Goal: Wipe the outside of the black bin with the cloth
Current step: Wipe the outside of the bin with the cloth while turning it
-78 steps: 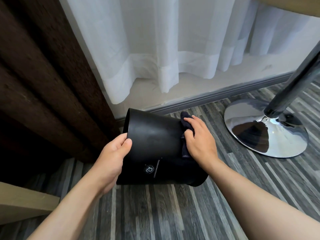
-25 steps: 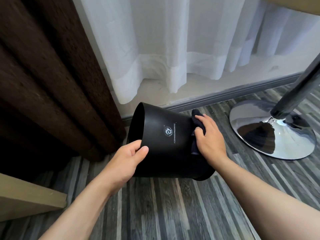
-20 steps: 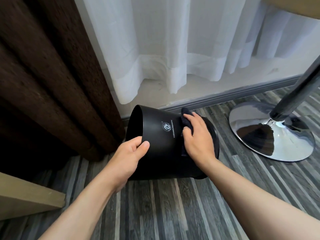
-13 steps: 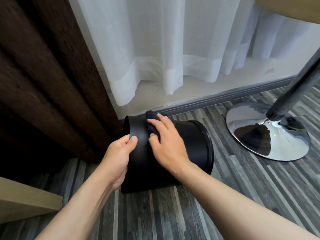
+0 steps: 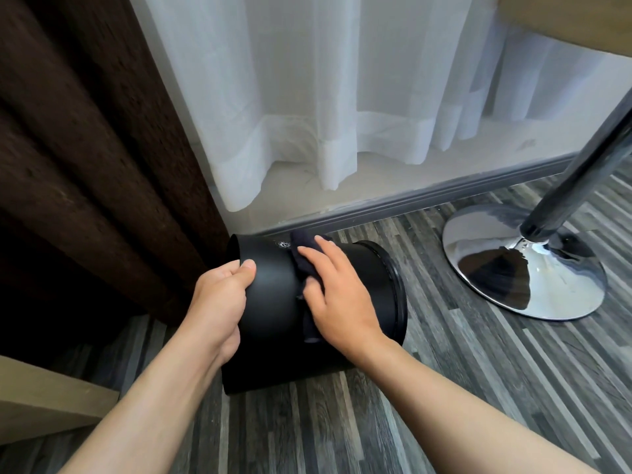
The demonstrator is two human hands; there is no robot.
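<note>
The black bin lies tipped on its side on the striped floor, open mouth to the left, base to the right. My left hand grips its rim, thumb on the outer wall. My right hand presses a dark cloth flat against the upper side of the bin, fingers spread over it. Most of the cloth is hidden under the palm. A small white logo shows at the far top of the wall.
A brown curtain hangs to the left and a white sheer curtain behind the bin. A chrome stool base with its pole stands at the right. A wooden edge juts in at lower left.
The bin has turned, carrying the logo from the near side up over to the far top. My right hand with the cloth slid left toward the rim, then back toward the middle.
</note>
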